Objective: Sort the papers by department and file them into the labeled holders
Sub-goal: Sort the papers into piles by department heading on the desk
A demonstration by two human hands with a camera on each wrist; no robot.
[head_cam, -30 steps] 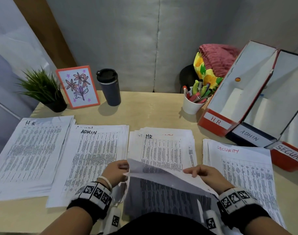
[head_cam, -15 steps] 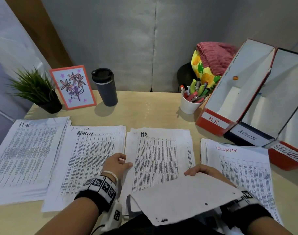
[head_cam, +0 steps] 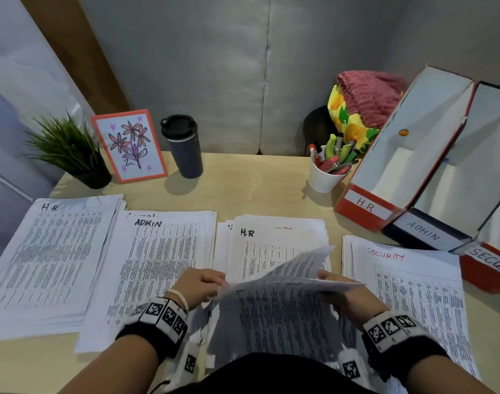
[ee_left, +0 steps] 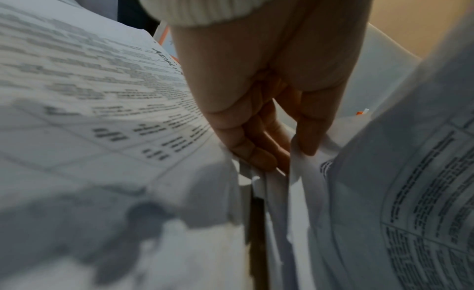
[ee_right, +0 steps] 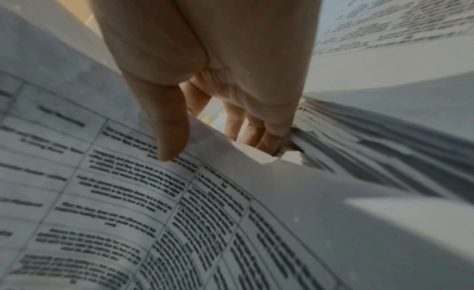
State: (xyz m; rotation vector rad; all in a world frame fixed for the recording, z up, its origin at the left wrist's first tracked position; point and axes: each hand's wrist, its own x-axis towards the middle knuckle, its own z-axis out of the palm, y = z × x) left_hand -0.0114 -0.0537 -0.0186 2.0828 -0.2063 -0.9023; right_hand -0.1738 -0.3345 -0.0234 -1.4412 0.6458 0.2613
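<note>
Four paper piles lie in a row on the desk: an HR pile (head_cam: 52,251), an ADMIN pile (head_cam: 157,265), a middle pile with an HR sheet on top (head_cam: 271,243), and a SECURITY pile (head_cam: 408,280). Over the near end of the middle pile a printed sheet (head_cam: 277,308) is lifted, its far edge curled up. My left hand (head_cam: 217,282) pinches its left edge; in the left wrist view thumb and fingers (ee_left: 256,154) close on paper edges. My right hand (head_cam: 325,275) grips the right edge, thumb (ee_right: 169,144) on top, fingers underneath. Red HR holder (head_cam: 368,209), dark ADMIN holder (head_cam: 425,231) and red SECURITY holder (head_cam: 490,263) lie at right.
Along the back of the desk stand a potted plant (head_cam: 69,155), a framed flower picture (head_cam: 129,146), a dark tumbler (head_cam: 183,146) and a white cup of pens (head_cam: 328,172). A pink and yellow cloth bundle (head_cam: 362,109) sits behind the cup. Grey panels wall the desk.
Half a second ago the right hand drew a blank-backed sheet toward my body while the left hand rested on the pile. Now both hands hold a printed sheet raised over the middle pile.
</note>
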